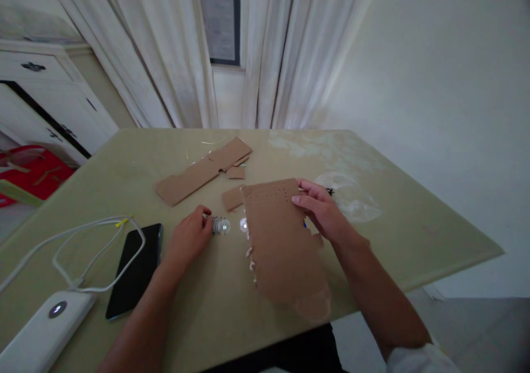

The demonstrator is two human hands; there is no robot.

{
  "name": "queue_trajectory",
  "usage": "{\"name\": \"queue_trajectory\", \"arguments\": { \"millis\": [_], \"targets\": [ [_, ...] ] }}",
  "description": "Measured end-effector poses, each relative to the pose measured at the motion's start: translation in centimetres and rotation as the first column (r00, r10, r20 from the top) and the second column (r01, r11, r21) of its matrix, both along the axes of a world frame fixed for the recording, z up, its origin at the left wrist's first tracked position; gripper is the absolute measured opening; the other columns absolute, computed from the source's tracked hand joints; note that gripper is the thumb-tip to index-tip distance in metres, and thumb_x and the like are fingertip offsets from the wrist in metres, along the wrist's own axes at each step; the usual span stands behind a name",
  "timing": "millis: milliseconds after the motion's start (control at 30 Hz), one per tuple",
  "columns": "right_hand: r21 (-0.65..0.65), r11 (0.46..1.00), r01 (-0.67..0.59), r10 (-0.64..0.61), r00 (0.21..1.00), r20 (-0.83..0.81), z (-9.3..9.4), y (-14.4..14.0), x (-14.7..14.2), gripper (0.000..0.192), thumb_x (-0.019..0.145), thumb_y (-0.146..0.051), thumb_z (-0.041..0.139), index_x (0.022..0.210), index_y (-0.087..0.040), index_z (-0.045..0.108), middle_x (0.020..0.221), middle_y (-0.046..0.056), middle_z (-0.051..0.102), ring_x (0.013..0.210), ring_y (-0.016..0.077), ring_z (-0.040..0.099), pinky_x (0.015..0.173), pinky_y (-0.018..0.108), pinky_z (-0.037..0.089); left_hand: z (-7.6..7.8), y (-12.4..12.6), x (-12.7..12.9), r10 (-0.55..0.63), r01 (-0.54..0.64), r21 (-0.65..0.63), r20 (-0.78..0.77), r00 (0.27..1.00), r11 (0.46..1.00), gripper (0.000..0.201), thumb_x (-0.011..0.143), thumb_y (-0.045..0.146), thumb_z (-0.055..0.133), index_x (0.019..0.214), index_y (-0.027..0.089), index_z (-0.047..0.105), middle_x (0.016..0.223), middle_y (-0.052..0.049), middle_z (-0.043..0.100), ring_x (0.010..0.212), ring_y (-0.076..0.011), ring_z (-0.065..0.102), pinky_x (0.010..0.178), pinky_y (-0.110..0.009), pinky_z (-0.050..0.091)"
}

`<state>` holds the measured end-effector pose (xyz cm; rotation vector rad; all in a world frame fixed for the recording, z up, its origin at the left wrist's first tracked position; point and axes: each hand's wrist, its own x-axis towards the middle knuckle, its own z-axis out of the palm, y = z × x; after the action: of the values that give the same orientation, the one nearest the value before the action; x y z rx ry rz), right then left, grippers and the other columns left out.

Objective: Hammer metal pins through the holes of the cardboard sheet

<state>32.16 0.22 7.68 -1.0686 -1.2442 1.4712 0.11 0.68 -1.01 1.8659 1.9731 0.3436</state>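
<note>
My right hand grips the upper right edge of a brown cardboard piece, thumb on its face and fingers behind. Small holes run in rows near the cardboard's top, and its left edge is ragged with whitish bits. My left hand rests on the table with curled fingers, beside a row of thin dark metal pieces, possibly nails or screws. Whether its fingertips pinch one cannot be seen. Just right of that row is a clear round piece. Another shiny round piece is partly covered by the cardboard.
A long cardboard strip and smaller scraps lie farther back on the table. At left are a black phone, a white power bank and a looped white cable. Small dark pieces sit beyond my right hand.
</note>
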Motion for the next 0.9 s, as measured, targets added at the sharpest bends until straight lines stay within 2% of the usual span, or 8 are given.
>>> {"name": "queue_trajectory", "arguments": {
  "millis": [100,133,267,433,600,767,900],
  "targets": [
    [-0.084,0.990,0.111,-0.112,0.994,-0.012,-1.9,0.3,1.7,0.037,0.073,-0.038,0.078,0.106,-0.020,0.075,0.075,0.001,0.072,0.052,0.0133,0.055,0.046,0.024,0.040,-0.1,0.2,-0.2,0.002,-0.001,-0.011,0.002,1.000,1.000,0.029,0.101,0.034,0.047,0.120,0.020,0.063,0.106,-0.012,0.081,0.100,-0.0306,0.075,0.086,-0.039,0.051],
    [-0.105,0.986,0.126,-0.128,0.992,-0.015,-2.5,0.5,2.1,0.040,0.071,-0.038,0.076,0.106,-0.020,0.074,0.075,0.002,0.072,0.054,0.0144,0.057,0.049,0.025,0.043,-0.1,0.3,-0.3,0.005,-0.005,-0.015,0.001,1.000,1.000,0.029,0.101,0.034,0.047,0.119,0.020,0.063,0.106,-0.012,0.081,0.101,-0.0306,0.076,0.086,-0.039,0.051],
    [-0.149,0.978,0.147,-0.147,0.989,0.009,-4.2,1.3,3.1,0.046,0.067,-0.039,0.072,0.107,-0.018,0.074,0.076,0.004,0.072,0.055,0.0163,0.058,0.049,0.027,0.043,0.2,0.2,-0.3,0.012,-0.012,-0.019,-0.025,1.000,1.000,0.030,0.101,0.039,0.048,0.117,0.020,0.064,0.105,-0.012,0.081,0.099,-0.0311,0.075,0.083,-0.039,0.051],
    [-0.167,0.974,0.155,-0.149,0.988,0.048,-3.9,1.2,3.2,0.050,0.066,-0.038,0.072,0.113,-0.018,0.073,0.077,0.004,0.070,0.058,0.0170,0.058,0.046,0.026,0.039,0.5,0.1,-0.1,-0.005,0.005,-0.016,-0.033,0.999,1.000,0.030,0.100,0.040,0.050,0.117,0.020,0.064,0.101,-0.010,0.080,0.097,-0.0301,0.075,0.081,-0.037,0.049],
    [-0.173,0.980,0.096,-0.075,0.990,0.120,-3.0,0.7,3.5,0.050,0.071,-0.036,0.070,0.118,-0.020,0.071,0.070,-0.001,0.064,0.049,0.0125,0.048,0.042,0.025,0.030,0.3,0.1,0.0,-0.006,0.006,-0.009,-0.033,0.999,1.000,0.031,0.101,0.042,0.048,0.116,0.020,0.063,0.101,-0.011,0.079,0.097,-0.0300,0.075,0.082,-0.037,0.050],
    [-0.187,0.980,0.059,-0.018,0.976,0.217,-3.4,0.8,3.9,0.046,0.073,-0.038,0.071,0.117,-0.024,0.068,0.071,-0.004,0.063,0.046,0.0105,0.045,0.039,0.023,0.027,-0.4,-0.2,0.1,-0.012,0.014,0.067,-0.035,0.999,0.998,0.040,0.099,0.047,0.045,0.118,0.018,0.064,0.095,-0.011,0.075,0.093,-0.0316,0.072,0.082,-0.041,0.050],
    [-0.163,0.983,0.087,-0.043,0.965,0.258,-4.1,1.1,3.8,0.041,0.075,-0.043,0.077,0.111,-0.027,0.065,0.074,-0.004,0.064,0.053,0.0118,0.051,0.043,0.022,0.035,-0.3,-0.6,0.6,-0.014,0.020,0.181,-0.034,0.999,0.983,0.043,0.100,0.046,0.045,0.124,0.015,0.065,0.090,-0.008,0.069,0.090,-0.0307,0.068,0.084,-0.042,0.051]
  ]
}}
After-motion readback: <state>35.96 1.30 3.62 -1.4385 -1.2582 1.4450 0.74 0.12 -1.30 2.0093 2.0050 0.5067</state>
